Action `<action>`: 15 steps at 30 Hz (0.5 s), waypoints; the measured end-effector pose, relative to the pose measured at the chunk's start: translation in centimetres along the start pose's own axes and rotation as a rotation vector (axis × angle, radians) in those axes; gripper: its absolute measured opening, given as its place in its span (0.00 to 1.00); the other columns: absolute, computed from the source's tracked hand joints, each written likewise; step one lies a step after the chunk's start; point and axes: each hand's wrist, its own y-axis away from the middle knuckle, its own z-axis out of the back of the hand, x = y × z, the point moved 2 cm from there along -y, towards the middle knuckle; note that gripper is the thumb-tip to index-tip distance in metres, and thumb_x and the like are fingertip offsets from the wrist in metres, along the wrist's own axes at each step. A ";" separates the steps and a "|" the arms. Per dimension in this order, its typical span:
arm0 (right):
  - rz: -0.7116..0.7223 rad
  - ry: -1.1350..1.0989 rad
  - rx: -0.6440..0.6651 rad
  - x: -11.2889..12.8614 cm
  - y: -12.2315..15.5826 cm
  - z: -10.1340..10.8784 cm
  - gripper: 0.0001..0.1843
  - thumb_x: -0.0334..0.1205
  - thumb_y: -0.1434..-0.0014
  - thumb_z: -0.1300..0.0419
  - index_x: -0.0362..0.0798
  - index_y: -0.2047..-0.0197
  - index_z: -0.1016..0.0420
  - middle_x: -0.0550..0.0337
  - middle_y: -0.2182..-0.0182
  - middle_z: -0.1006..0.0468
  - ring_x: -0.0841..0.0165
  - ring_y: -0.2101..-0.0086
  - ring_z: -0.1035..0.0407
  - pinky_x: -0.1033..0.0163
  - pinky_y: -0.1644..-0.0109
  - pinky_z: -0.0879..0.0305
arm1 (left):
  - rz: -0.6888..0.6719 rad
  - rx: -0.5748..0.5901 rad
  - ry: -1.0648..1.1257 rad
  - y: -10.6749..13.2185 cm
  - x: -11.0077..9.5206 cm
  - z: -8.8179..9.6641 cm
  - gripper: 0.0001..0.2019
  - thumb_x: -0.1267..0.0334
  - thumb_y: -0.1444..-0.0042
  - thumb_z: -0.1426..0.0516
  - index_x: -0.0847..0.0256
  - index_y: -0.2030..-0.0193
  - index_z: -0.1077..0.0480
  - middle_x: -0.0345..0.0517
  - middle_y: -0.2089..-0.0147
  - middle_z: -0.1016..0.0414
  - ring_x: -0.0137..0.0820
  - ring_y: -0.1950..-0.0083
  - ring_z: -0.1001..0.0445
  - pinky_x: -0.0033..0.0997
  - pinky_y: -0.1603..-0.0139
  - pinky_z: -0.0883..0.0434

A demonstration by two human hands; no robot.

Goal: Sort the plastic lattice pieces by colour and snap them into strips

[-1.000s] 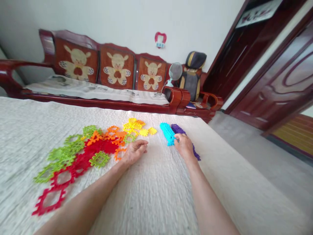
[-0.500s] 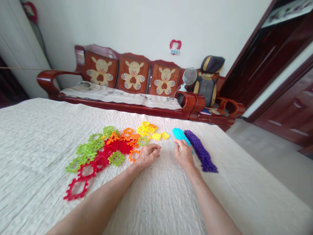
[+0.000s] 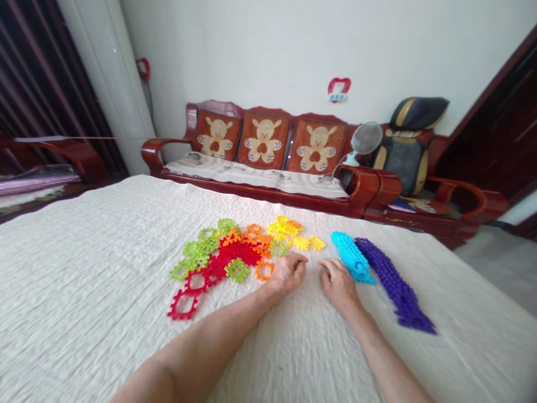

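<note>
Since colours sit together, pieces point(image 3: 245, 254) at left and the blue row point(image 3: 349, 255) and purple row point(image 3: 393, 284) at right look sorted; the right hand point(image 3: 339, 286) has fingers loosely apart, for the left hand point(image 3: 288, 273) I cannot tell

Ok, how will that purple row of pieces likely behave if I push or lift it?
The purple row would probably split if lifted at one end: it looks like many small pieces lined up. It is likely light, since some red pieces look like open frames. It seems unlikely to roll, lying long and bumpy-edged on the textured cloth.
</note>
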 end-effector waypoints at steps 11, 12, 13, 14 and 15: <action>0.006 0.065 -0.022 -0.1 -0.2 0.0 0.14 0.33 0.45 0.51 0.45 0.60 0.27 0.49 0.61 0.23 0.60 0.58 0.30 0.55 0.50 0.34 | -0.206 -0.020 -0.136 -0.1 0.3 -0.6 0.12 0.71 0.46 0.49 0.62 0.60 0.25 0.47 0.63 0.22 0.31 0.61 0.24 0.32 0.54 0.26; -0.010 0.066 -0.023 -0.1 -0.3 0.0 0.14 0.33 0.45 0.51 0.45 0.60 0.27 0.49 0.61 0.23 0.60 0.58 0.30 0.55 0.50 0.35 | -0.235 -0.011 -0.146 -0.1 0.4 -0.7 0.13 0.71 0.45 0.50 0.62 0.59 0.26 0.48 0.63 0.22 0.31 0.60 0.24 0.33 0.54 0.26; -0.026 0.068 -0.019 0.0 -0.3 0.0 0.14 0.33 0.46 0.51 0.46 0.61 0.27 0.50 0.62 0.23 0.60 0.58 0.30 0.55 0.50 0.35 | -0.262 0.001 -0.155 -0.1 0.5 -0.8 0.13 0.71 0.45 0.50 0.62 0.59 0.26 0.49 0.62 0.23 0.32 0.60 0.25 0.33 0.55 0.26; -0.041 0.070 -0.013 0.0 -0.4 0.0 0.13 0.34 0.46 0.51 0.46 0.62 0.27 0.50 0.62 0.23 0.60 0.58 0.30 0.55 0.49 0.35 | -0.287 0.016 -0.164 0.0 0.5 -0.9 0.13 0.71 0.45 0.50 0.62 0.58 0.26 0.50 0.62 0.23 0.33 0.60 0.25 0.34 0.55 0.26; -0.052 0.074 -0.007 0.1 -0.4 0.0 0.13 0.34 0.46 0.51 0.47 0.62 0.27 0.50 0.62 0.22 0.60 0.58 0.30 0.55 0.49 0.35 | -0.311 0.033 -0.174 0.0 0.6 -0.9 0.14 0.71 0.45 0.50 0.62 0.57 0.27 0.50 0.61 0.24 0.33 0.60 0.25 0.34 0.56 0.26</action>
